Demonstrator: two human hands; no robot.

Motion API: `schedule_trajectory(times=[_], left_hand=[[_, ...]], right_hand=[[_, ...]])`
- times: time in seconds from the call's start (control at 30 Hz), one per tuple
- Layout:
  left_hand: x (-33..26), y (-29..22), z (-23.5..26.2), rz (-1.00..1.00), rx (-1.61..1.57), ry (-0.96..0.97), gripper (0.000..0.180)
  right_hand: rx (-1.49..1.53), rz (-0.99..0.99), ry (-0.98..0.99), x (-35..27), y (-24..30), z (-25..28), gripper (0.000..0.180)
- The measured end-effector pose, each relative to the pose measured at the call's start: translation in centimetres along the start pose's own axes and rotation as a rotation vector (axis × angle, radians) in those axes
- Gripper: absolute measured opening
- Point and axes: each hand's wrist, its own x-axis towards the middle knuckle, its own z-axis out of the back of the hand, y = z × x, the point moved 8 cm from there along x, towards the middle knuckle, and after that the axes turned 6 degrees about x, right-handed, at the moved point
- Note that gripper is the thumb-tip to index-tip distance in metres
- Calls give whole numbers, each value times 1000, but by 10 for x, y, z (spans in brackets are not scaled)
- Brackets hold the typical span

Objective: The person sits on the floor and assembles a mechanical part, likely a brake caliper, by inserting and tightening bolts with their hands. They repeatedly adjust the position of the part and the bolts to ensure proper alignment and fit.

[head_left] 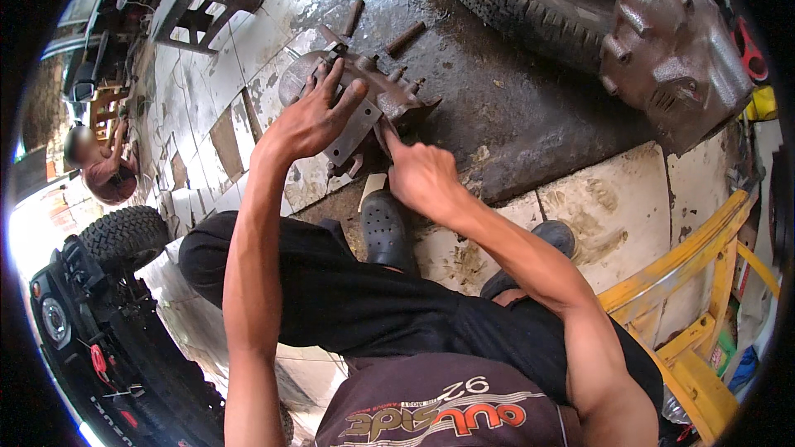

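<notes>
A greasy metal gearbox-like housing (pixel 389 87) with studs lies on the floor before me. A flat grey metal plate (pixel 356 134) with holes sits against its near side. My left hand (pixel 310 120) rests on top of the housing and plate, fingers stretched and apart, blackened with grease. At the plate's right edge is my right hand (pixel 422 178), its index finger reaching forward and its other fingers curled in. Whatever these curled fingers may hold is hidden. A small pale strip (pixel 373 186) shows just beside that hand, above my shoe.
A large tire (pixel 530 8) and another cast metal housing (pixel 675 58) stand at the far right. Two short metal rods (pixel 404 39) lie beyond the work. A yellow frame (pixel 696 314) is at right, a stool (pixel 207 4) far left. A vehicle (pixel 108 323) and another person (pixel 108 161) are leftward.
</notes>
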Motion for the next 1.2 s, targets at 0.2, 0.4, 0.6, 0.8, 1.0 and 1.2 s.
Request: schedule_trajectory(times=[0.2, 0.4, 0.6, 0.8, 1.0, 1.2], left_hand=[[-1, -3, -1, 28, 11, 12, 104], [1, -8, -3, 59, 75, 22, 112], [3, -15, -5, 30, 72, 26, 110], [1, -14, -8, 75, 187, 64, 93], [0, -14, -7, -17, 65, -13, 111], [-2, -13, -7, 55, 141, 8, 97]], right_hand=[[-101, 53, 22, 0, 9, -2, 53], [-142, 111, -79, 20, -2, -8, 68], [-174, 131, -101, 19, -4, -3, 53], [-220, 138, -66, 8, 6, 1, 51], [-330, 165, -74, -6, 21, -1, 43], [-297, 143, -88, 12, 5, -12, 59]])
